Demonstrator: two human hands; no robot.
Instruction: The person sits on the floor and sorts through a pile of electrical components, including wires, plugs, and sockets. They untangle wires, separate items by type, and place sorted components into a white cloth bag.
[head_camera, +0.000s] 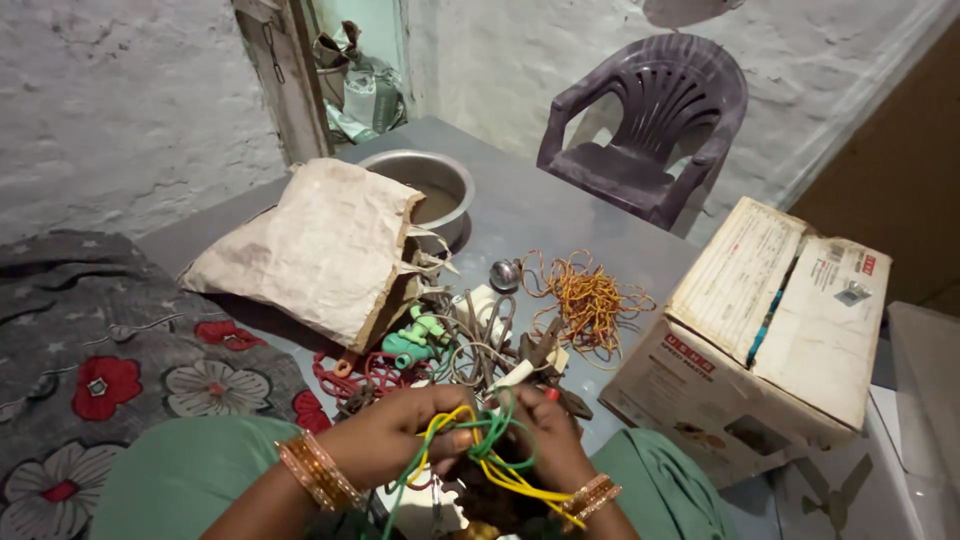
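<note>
From up here I see both hands meeting low in the middle of the view, busy with a tangle of yellow and green wires. My left hand has its grip curled round the bundle, fingers pressed together on the yellow and green strands, the wrist ringed with orange and gold bangles. My right hand is closed on the same wires from the other side, pinching them where they loop over its fingers — more bangles sit on that wrist. The wires hang just above my lap, between green-clad knees, with one yellow strand trailing toward the right wrist.

Just beyond the hands, on the grey floor, lies a heap of odds and ends: a green plastic fitting, red cord, grey cable loops and a white plug. A bundle of orange wire lies to the right of the heap, near a worn cardboard box. A crumpled beige sack rests left of the heap, partly covering a steel bowl. Farther back stands a dark plastic chair — well apart from everything. A flowered cloth spreads at my left.
</note>
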